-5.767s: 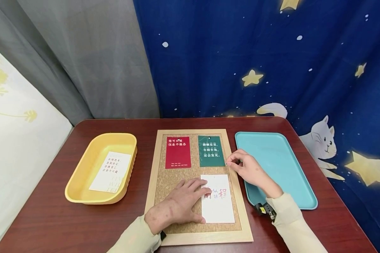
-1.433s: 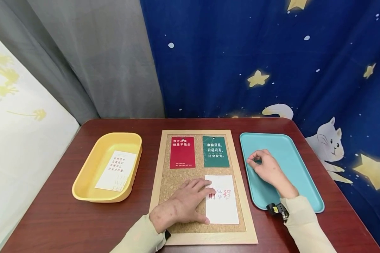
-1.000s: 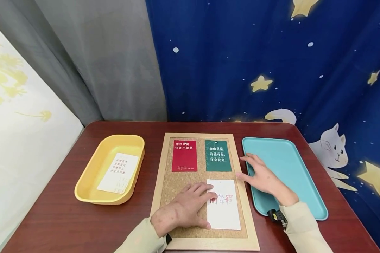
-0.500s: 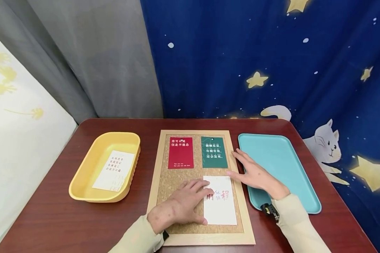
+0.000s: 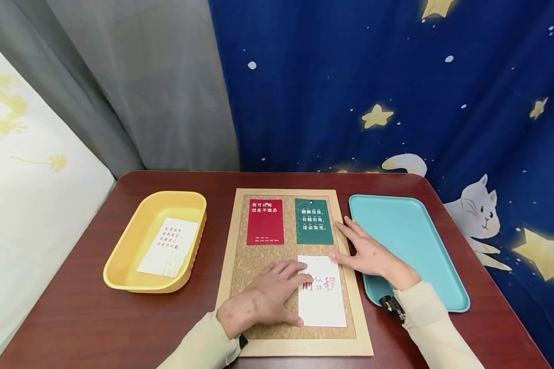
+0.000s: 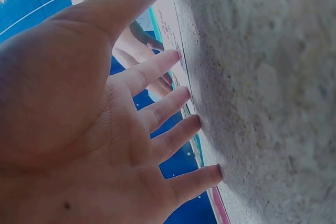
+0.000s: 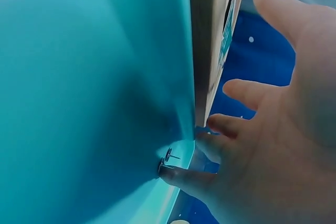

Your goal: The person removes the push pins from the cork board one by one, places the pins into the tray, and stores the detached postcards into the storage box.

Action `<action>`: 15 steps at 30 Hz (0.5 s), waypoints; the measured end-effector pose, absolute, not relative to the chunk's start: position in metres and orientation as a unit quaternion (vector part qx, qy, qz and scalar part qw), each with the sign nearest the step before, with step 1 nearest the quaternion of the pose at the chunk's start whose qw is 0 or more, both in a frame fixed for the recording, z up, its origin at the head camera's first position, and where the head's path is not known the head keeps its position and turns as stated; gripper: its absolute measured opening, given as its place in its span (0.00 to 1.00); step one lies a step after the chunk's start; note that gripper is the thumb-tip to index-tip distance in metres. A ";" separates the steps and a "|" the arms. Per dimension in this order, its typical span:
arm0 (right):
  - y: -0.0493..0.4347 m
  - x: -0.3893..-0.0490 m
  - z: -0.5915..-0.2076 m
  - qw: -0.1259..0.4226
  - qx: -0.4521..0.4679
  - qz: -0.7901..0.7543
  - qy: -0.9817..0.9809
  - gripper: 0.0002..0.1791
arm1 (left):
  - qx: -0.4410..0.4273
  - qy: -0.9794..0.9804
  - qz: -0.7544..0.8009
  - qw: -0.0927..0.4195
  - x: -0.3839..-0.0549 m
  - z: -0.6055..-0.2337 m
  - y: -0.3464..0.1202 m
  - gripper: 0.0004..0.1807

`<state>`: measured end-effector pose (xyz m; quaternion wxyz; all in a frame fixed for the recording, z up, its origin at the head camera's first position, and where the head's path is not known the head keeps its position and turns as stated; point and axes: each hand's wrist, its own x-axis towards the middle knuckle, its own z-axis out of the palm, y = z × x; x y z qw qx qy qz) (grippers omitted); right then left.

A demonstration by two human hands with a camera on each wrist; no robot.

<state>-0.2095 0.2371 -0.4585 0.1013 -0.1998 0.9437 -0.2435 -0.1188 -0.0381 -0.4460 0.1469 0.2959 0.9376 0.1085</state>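
In the head view, a white card [image 5: 323, 310] with red and blue characters lies at the lower right of a wood-framed cork board [image 5: 258, 259]. My left hand [image 5: 270, 300] rests with spread fingers on the cork and the card's left edge; in the left wrist view its fingertips [image 6: 181, 94] meet that surface. My right hand [image 5: 371, 253] reaches across the board's right frame, thumb tip at the card's top right corner, fingers extended. Thumbtacks [image 7: 168, 155] show in the blue tray [image 7: 68, 103] by that hand's little finger in the right wrist view; the hand hides them in the head view.
A red card [image 5: 265, 225] and a green card [image 5: 315, 230] are each tacked at the top of the board. To the left stands a yellow basin [image 5: 115, 271] with a white printed card [image 5: 168, 248] in it. The brown table [image 5: 74, 318] ends at curtains behind.
My right hand went from a pinch at the board's right edge to over the tray, then back to the frame with fingers spread. The left hand has stayed on the card.
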 end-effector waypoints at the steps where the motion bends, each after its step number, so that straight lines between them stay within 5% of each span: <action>1: 0.237 -0.209 -0.459 0.103 -0.198 -0.242 0.944 0.51 | 0.295 0.937 0.109 0.148 -0.119 -0.446 -0.038 0.46; 15: 0.234 -0.208 -0.458 0.101 -0.212 -0.218 0.947 0.50 | 0.292 0.937 0.113 0.153 -0.118 -0.445 -0.039 0.46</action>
